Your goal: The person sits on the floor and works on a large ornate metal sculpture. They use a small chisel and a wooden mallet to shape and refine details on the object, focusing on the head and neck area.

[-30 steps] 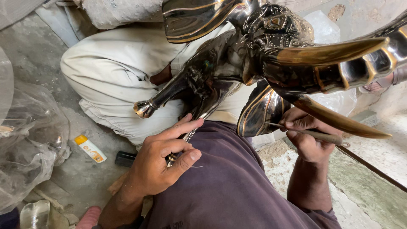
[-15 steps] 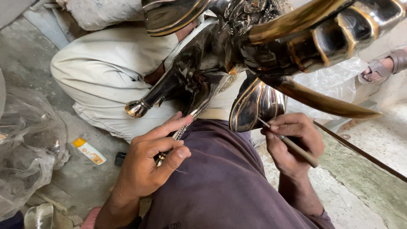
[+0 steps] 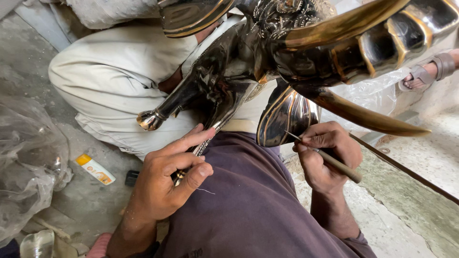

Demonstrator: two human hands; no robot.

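I'm looking down thru the head cam at a big polished metal elephant figure (image 3: 306, 48), dark w/ gold trim, lying across the lap, its flared ear (image 3: 284, 117) hanging just above the purple trouser leg (image 3: 244, 205). Left hand (image 3: 167, 184) is curling around a slim leg or strip of the figure (image 3: 205, 138), thumb and fingers pinching it, nearly closed. Right hand (image 3: 325, 155) is gripping a thin pointed tool (image 3: 330, 160) like a pen, fingers tight, tip touching the ear's edge. Another person in pale clothes (image 3: 110, 81) is sitting just behind the figure; a sandalled foot (image 3: 425, 74) is showing at upper right. Floor is rough grey concrete (image 3: 420, 215), dusty. Crumpled clear plastic (image 3: 26, 167) is lying at left, a small orange-and-white tube (image 3: 94, 168) near it
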